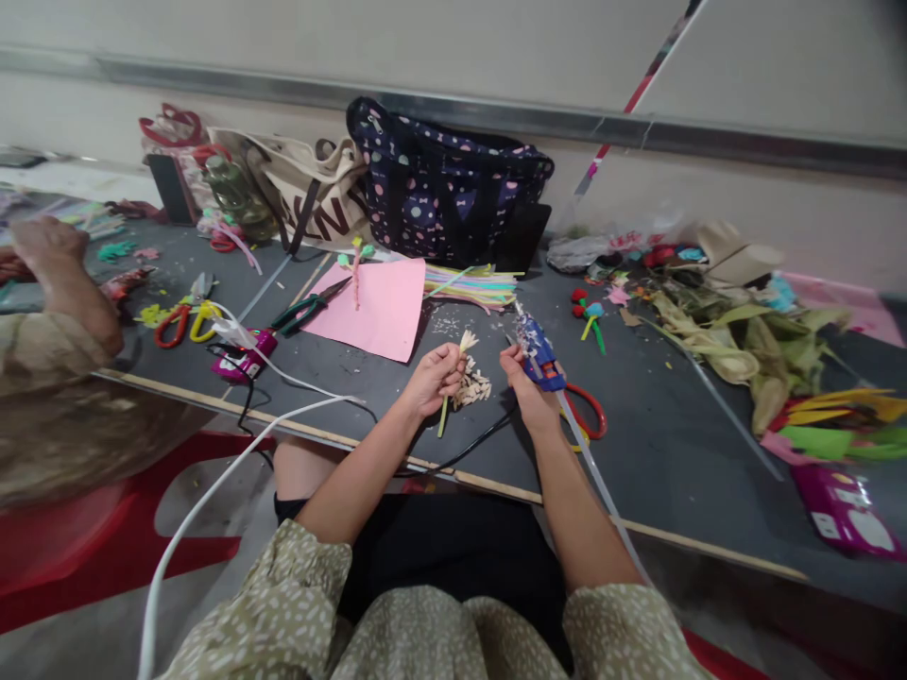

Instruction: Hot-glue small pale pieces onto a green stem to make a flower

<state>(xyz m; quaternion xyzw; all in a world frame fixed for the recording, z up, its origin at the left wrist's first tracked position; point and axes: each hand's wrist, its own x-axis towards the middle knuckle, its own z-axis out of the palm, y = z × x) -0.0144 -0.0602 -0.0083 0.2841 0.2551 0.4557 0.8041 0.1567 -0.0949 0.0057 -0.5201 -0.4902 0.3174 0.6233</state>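
My left hand (437, 376) is closed round a thin green stick (443, 417) tipped with pale straw-coloured petals (468, 341). My right hand (528, 382) grips a blue patterned glue gun (539, 352), its nozzle pointing up and left toward the petals; a clear glue stick (595, 477) trails from its back along my forearm. Small cut pale pieces (473, 387) lie in a heap on the dark table (658, 444) between my hands. A black cord (468, 449) runs off the table edge below them.
A pink sheet (379, 307), green-handled pliers (308, 307), pastel straws (471, 283), red-handled scissors (590, 413), a second pink glue gun (245, 357) with a white cable, and a dotted navy bag (443, 189) lie around. Dried husks (737, 340) pile at the right. Another person's arm (63, 274) rests at the left.
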